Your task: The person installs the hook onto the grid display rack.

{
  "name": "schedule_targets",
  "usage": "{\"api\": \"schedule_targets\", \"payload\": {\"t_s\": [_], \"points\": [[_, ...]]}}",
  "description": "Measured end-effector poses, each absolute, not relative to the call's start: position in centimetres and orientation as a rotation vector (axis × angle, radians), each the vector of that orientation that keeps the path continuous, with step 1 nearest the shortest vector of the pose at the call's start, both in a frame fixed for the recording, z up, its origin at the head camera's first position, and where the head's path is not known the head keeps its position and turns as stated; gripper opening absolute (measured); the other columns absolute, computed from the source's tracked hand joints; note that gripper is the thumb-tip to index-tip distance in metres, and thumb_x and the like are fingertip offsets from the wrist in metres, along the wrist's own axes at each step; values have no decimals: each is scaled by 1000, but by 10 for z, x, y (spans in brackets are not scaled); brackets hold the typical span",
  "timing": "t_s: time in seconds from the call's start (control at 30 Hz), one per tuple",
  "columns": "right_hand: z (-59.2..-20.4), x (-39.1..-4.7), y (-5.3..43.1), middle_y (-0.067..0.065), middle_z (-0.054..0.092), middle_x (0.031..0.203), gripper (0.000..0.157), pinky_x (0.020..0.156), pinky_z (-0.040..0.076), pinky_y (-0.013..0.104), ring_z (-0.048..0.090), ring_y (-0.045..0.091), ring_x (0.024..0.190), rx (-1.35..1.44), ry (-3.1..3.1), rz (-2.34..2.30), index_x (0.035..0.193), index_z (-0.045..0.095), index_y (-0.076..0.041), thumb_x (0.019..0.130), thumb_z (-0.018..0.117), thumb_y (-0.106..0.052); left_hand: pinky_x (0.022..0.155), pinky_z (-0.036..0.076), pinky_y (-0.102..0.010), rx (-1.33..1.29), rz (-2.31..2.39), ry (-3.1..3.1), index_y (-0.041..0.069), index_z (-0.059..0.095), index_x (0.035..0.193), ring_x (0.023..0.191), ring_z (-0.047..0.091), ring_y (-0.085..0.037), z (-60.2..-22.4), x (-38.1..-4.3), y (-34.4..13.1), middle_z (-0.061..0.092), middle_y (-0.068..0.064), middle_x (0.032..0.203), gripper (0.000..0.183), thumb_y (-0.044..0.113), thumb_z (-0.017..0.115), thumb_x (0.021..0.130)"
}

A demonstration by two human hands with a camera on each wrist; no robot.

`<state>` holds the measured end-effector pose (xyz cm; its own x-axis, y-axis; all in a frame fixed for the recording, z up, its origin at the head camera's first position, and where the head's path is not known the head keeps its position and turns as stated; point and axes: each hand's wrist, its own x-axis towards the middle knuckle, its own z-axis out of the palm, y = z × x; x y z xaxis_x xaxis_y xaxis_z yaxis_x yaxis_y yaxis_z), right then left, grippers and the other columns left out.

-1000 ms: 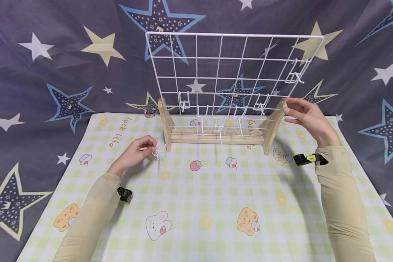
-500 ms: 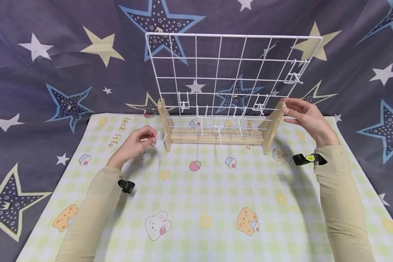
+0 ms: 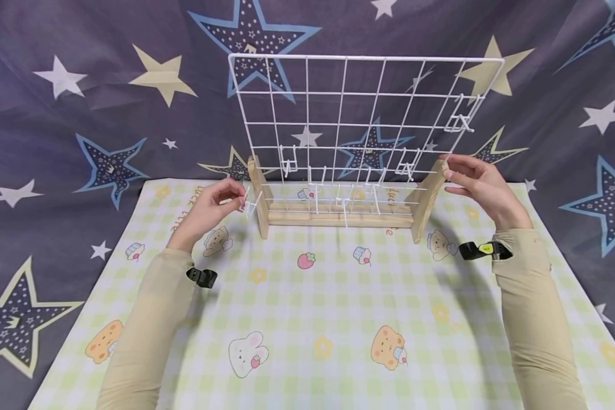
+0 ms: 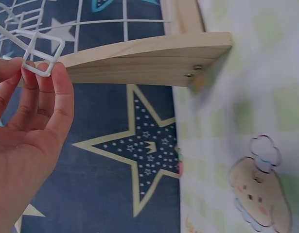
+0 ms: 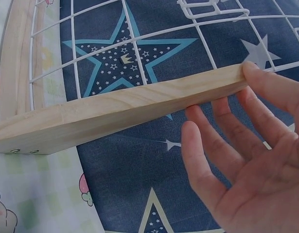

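Observation:
A white wire grid panel (image 3: 366,57) leans back in a wooden stand (image 3: 338,218) with two side posts. My left hand (image 3: 210,210) pinches a small white wire hook (image 4: 44,53) by its square frame, just left of the left post (image 3: 259,199). The hook's prong points toward the grid in the left wrist view. At the other side, my right hand (image 3: 484,188) holds the top of the right post (image 3: 427,205). Its thumb lies on the post's edge and several fingertips touch the outer face (image 5: 139,114).
Several like hooks hang on the grid: one high at the right (image 3: 460,122), others lower, such as the left hook (image 3: 288,165). A checked cloth (image 3: 287,302) covers the table. Behind the stand hangs a dark star-patterned curtain (image 3: 148,125).
My left hand has moved up and away from me beside the left post, carrying the hook. The right hand stays on the right post.

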<state>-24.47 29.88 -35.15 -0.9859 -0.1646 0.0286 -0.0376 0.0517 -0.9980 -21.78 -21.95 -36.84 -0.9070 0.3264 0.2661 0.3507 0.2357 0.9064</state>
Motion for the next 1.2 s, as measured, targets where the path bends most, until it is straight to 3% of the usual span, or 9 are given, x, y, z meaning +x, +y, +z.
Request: {"api": "schedule_targets", "payload": {"t_s": [0.37,0.77,1.07,1.2], "points": [[-352,-244,300,1,54,130,57,81,56,22,56,7,110,-207,2200,-2103,141,41,4,92,67,-9,68,55,-23,-719,-1766,-2380,-11,59,102,76,60,-15,-358,-250,-219,62,-7,91,11,-9,59,91],[-354,-245,300,0,57,125,57,81,56,22,58,8,107,-251,2187,-2117,141,39,8,93,65,-8,66,52,-21,-726,-1639,-2464,-10,60,102,79,59,-22,-340,-258,-208,60,-23,96,11,-6,58,92],[-354,-244,300,-1,56,127,56,81,56,22,56,8,109,-244,2201,-2107,140,41,6,93,66,-9,43,46,-21,-697,-1609,-2478,-4,63,101,71,58,-18,-322,-260,-209,62,-7,88,9,0,61,92],[-355,-244,299,0,57,127,53,82,56,23,57,8,108,-241,2197,-2113,138,43,5,93,66,-8,47,48,-22,-707,-1601,-2445,-4,63,100,73,60,-18,-314,-261,-208,63,-6,89,9,0,61,92]]}}
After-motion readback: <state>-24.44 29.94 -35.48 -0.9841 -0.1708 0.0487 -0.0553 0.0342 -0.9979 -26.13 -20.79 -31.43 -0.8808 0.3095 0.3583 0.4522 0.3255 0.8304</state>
